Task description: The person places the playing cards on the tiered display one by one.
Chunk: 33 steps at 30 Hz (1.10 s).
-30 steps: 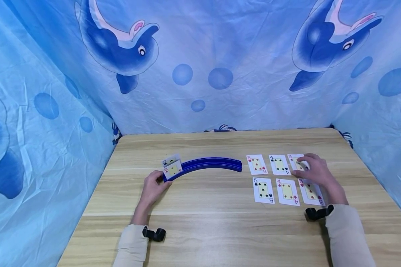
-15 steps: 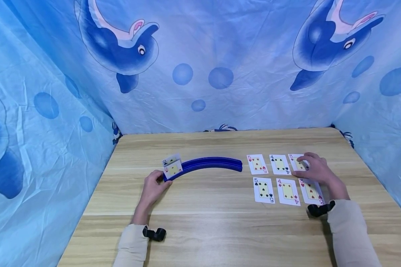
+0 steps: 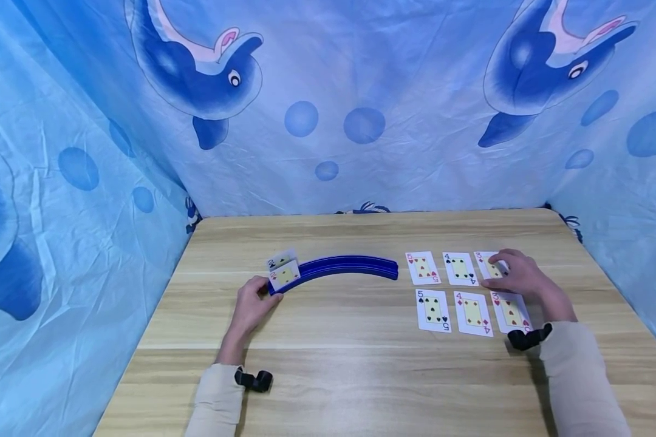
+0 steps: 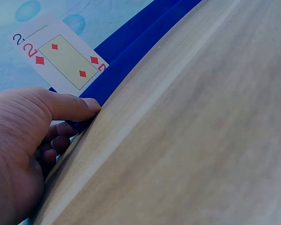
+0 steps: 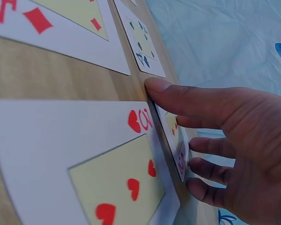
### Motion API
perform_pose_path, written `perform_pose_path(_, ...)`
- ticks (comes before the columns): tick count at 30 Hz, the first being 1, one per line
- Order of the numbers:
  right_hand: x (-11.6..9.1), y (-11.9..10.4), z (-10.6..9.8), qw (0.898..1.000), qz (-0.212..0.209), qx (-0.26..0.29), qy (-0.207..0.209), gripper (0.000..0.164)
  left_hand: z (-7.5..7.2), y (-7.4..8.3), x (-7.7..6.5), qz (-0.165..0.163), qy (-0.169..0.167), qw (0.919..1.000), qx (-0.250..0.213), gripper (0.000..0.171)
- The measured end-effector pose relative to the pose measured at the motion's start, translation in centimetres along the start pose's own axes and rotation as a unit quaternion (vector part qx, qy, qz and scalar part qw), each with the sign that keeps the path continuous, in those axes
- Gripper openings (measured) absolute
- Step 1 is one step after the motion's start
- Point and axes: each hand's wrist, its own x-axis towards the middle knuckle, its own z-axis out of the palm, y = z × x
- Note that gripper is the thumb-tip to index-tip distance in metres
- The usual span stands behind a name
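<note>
My left hand (image 3: 251,305) grips the left end of a curved blue card holder (image 3: 350,264), thumb along its near side in the left wrist view. At that end a two of diamonds (image 4: 68,58) stands leaning in the holder. A black two (image 3: 281,260) stands behind it, mostly hidden. My right hand (image 3: 522,279) spans a three of diamonds (image 3: 488,264) lying on the table, thumb at its lower left corner and fingers toward its far edge. The hand covers part of that card. Close below lies a three of hearts (image 5: 133,190).
Face up in two rows lie a five of hearts (image 3: 423,267), a four of spades (image 3: 461,269), a five of spades (image 3: 433,310) and a four of diamonds (image 3: 473,313). Behind the wooden table (image 3: 333,376) hangs a blue dolphin-print cloth (image 3: 333,200).
The right wrist has shifted a little outward to the right, with the fingertips staying at the three of diamonds. The left hand keeps its hold. The head view has shifted slightly.
</note>
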Motion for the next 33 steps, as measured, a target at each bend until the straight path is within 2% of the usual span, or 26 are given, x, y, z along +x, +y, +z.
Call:
perform_pose_path(8,0.5,0.3,-0.4,1.0,-0.001,0.001,-0.017,0.075,0.1,0.1,0.0,-0.005,-0.005,1.0,0.0,0.037)
perform_pose_path(19,0.9,0.3,-0.8,1.0,-0.009,0.005,-0.025,0.064,0.0,-0.1,0.0,-0.002,-0.005,1.0,-0.001,0.037)
perform_pose_path(33,1.4,-0.6,-1.1,0.999,0.015,-0.029,-0.029,0.056,0.0,-0.2,0.0,0.008,0.002,0.9999,0.011,0.036)
